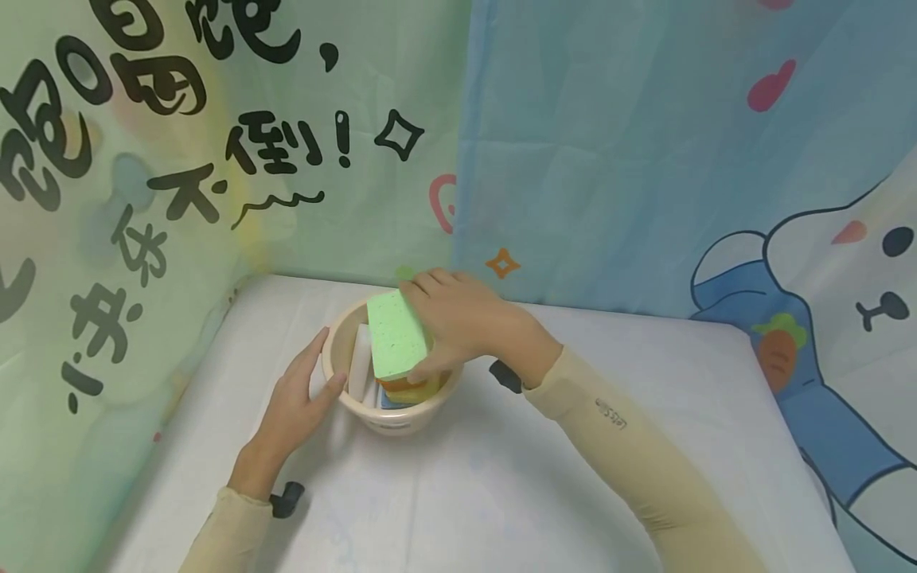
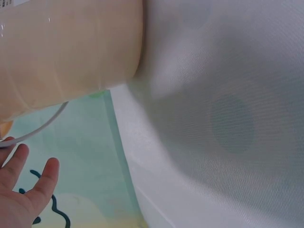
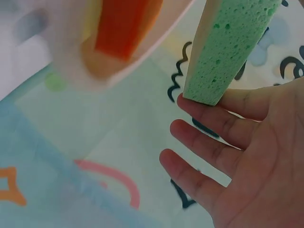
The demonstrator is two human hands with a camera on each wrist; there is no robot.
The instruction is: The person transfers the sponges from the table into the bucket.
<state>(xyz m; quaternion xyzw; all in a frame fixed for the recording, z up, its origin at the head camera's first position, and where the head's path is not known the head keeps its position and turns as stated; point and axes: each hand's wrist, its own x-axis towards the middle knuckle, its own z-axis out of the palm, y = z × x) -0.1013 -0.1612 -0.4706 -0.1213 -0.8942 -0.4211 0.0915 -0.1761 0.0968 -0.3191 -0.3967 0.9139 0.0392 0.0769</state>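
Note:
A green sponge (image 1: 397, 336) is above a cream bucket (image 1: 401, 427), pinched between the thumb and fingers of my right hand (image 1: 458, 318). In the right wrist view the sponge (image 3: 232, 47) stands tilted, its porous edge against the fingers, while the other fingers spread out straight. My left hand (image 1: 297, 402) is at the bucket's left rim, thumb and fingers apart and nearly straight. Inside the bucket lie an orange sponge (image 3: 126, 28), a yellow item (image 1: 419, 392), a white block (image 1: 360, 364) and something blue (image 1: 394, 400) under them.
The bucket stands on a white-covered table (image 1: 458, 493), towards its back edge. A thin pale bucket handle (image 2: 47, 124) hangs at its side. Printed curtains (image 1: 609, 159) with lettering and a cartoon bear close off the back and sides.

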